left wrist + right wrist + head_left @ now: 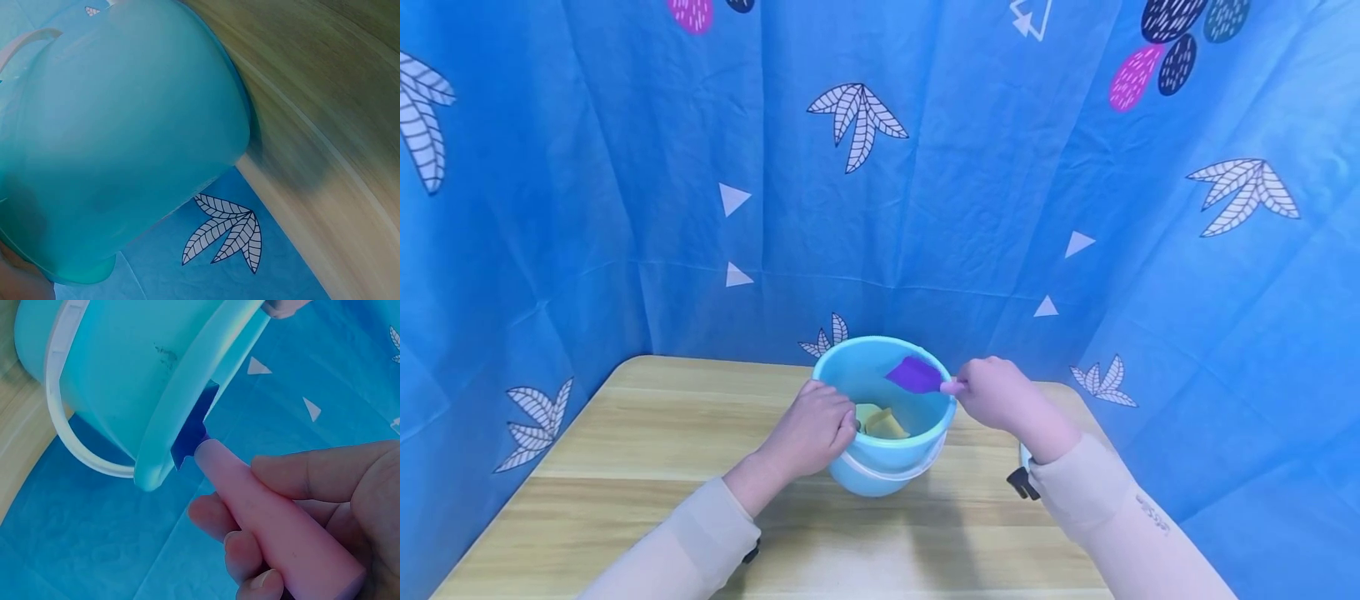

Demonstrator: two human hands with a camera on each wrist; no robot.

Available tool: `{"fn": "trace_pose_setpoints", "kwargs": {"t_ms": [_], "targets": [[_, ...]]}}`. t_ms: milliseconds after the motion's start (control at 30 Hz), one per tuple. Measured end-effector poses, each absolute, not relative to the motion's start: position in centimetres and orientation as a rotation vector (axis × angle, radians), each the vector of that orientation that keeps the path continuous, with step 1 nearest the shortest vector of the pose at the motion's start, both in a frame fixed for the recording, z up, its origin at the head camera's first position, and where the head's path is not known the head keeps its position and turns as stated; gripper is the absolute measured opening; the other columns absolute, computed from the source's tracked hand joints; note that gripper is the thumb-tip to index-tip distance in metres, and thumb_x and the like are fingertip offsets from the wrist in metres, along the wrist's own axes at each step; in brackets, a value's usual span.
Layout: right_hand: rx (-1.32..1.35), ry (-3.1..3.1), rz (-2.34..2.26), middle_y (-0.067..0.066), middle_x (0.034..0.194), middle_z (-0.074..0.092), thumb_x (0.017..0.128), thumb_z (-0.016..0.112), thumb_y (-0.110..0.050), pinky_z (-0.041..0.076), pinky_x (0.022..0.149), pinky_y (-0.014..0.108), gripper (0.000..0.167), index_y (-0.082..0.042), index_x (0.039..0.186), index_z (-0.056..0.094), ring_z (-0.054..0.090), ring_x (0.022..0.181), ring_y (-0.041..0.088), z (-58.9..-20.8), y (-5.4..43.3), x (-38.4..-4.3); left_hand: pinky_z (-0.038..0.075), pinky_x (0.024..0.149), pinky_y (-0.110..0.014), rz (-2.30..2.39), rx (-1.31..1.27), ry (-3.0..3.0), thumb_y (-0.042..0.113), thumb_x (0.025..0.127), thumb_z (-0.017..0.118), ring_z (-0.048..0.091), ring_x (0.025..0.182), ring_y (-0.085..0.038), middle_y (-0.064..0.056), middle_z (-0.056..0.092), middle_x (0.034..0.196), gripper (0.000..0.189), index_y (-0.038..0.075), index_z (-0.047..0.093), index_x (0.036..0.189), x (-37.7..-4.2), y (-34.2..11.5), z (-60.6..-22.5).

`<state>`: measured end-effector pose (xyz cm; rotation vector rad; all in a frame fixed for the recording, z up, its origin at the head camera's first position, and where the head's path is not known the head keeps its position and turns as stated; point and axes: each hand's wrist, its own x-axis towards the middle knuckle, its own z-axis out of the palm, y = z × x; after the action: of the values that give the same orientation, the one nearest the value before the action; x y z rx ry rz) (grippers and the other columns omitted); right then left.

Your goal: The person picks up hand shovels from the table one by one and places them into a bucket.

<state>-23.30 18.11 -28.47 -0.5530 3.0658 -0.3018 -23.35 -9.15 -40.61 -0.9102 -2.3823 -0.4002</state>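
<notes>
A light blue bucket [880, 454] with a white handle [59, 419] stands on the wooden table, its mouth tipped toward the head camera. At the near left of its rim, my left hand [814, 429] grips the edge with curled fingers. My right hand [1000, 393] holds a toy shovel by its pink grip [269, 525], fingers wrapped around one side and thumb along the other. The shovel's purple blade [916, 375] reaches inside the bucket, near the right wall. Yellowish blocky pieces [885, 423] lie in the bucket, partly hidden by my left hand.
The wooden table [700, 417] extends around the bucket, with a blue patterned curtain [880, 208] behind and at both sides. A small black clip-like piece [1022, 483] shows beside my right sleeve.
</notes>
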Motion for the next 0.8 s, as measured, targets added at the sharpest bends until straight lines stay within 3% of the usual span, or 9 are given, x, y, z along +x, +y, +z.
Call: {"fn": "trace_pose_setpoints", "kwargs": {"t_ms": [100, 400, 800], "targets": [[-0.567, 3.064, -0.285, -0.002, 0.058, 0.032, 0.099, 0.062, -0.032, 0.038, 0.057, 0.031, 0.045, -0.015, 0.061, 0.045, 0.035, 0.054, 0.015, -28.6, 17.7, -23.3, 0.039, 0.086, -0.036, -0.396, -0.906, -2.388, 0.022, 0.097, 0.043, 0.043, 0.070, -0.010, 0.015, 0.043, 0.065, 0.029, 0.025, 0.048, 0.068, -23.4, -9.2, -40.6], [-0.538, 3.012, -0.285, -0.002, 0.057, 0.036, 0.098, 0.063, -0.031, 0.039, 0.056, 0.030, 0.034, -0.011, 0.072, 0.068, 0.037, 0.053, 0.015, -28.9, 16.3, -23.5, 0.039, 0.085, -0.037, -0.409, -0.909, -2.378, 0.020, 0.095, 0.049, 0.043, 0.069, -0.011, 0.013, 0.044, 0.064, 0.028, 0.023, 0.048, 0.067, -23.3, -9.2, -40.5], [-0.516, 3.022, -0.247, 0.000, 0.060, 0.042, 0.098, 0.064, -0.029, 0.043, 0.061, 0.033, 0.027, -0.012, 0.077, 0.067, 0.046, 0.058, 0.018, -29.6, 15.3, -23.8, 0.039, 0.087, -0.037, -0.415, -0.912, -2.404, 0.022, 0.097, 0.042, 0.043, 0.071, -0.011, 0.014, 0.044, 0.065, 0.030, 0.024, 0.048, 0.068, -23.2, -9.4, -40.3]]}}
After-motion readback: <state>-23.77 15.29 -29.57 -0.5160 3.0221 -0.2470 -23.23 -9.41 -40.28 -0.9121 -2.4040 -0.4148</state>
